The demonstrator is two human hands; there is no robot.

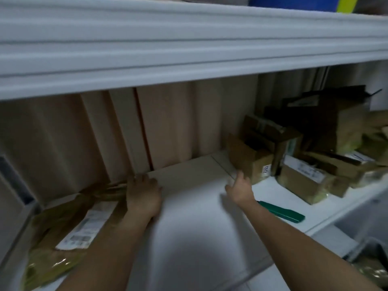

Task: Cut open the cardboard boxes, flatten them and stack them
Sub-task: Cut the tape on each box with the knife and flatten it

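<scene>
Head cam looks into a white shelf bay (279, 192), so going left to right: at about 8 o'clock there's a flattened cardboard pile (69, 223) with a white shipping label on top, and the left hand (143, 193) sits right at its far right corner, palm down, fingers bunched and curled a bit over the back edge. Can't really tell if it's gripping the cardboard or just resting on the shelf, too blurry. Around 3 o'clock from that, the right hand (241, 189) reaches out with fingers loosely spread, holding nothing, tips just beside the open brown box (249, 160) but I wouldn't swear they're touching it. A green cutter (281, 212) lies at 5 o'clock of that hand, near the wrist. More uncut boxes (304, 179) are heaped off toward 2 o'clock. My take on doing this bit well: grab that nearest box by its open flap, drag it to the bare middle of the shelf, then pick up the cutter, and keep the left hand pinning the flat pile so it doesn't slide.
</scene>
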